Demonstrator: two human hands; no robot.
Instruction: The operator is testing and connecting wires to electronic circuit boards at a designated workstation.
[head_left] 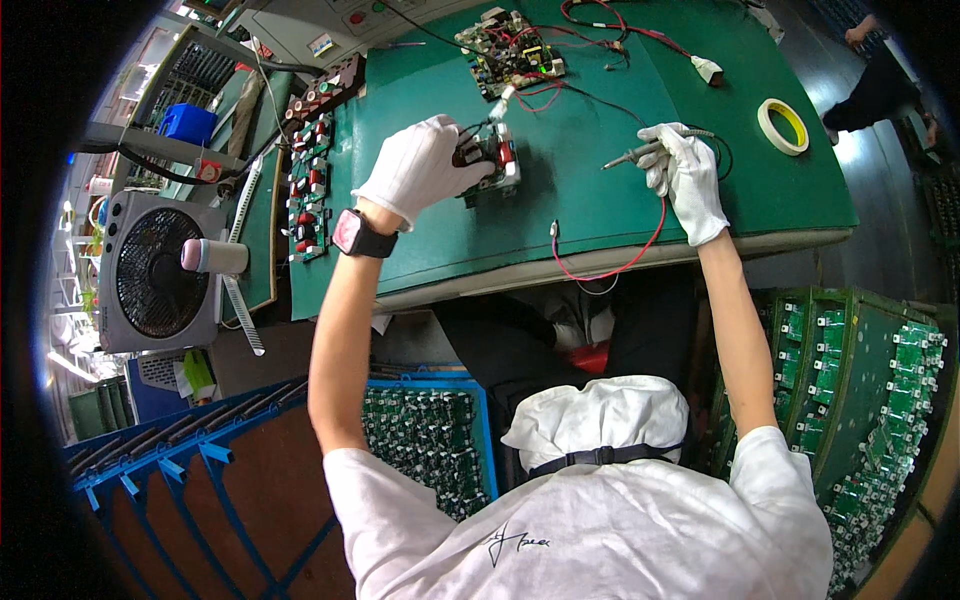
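My left hand [425, 170], in a white glove, grips a small circuit board [507, 172] with red and white parts by its left side. The fingers hide part of it, and a white plug [499, 108] with dark wires touches its far edge. To the right, my right hand [682, 170], also gloved, holds a slim pen-like probe [630, 158] between the fingers. Its tip points left, apart from the board. A red lead [640, 255] hangs from near that hand over the front table edge, with its small white connector [555, 230] lying on the green mat [430, 250].
A larger wired circuit board [510, 55] lies at the back, with a white connector [707, 70] on red cable to its right. A tape roll [782, 127] sits at the right. Several boards [310, 190] line the left edge beside a fan [160, 270]. Board racks [840, 300] stand below right.
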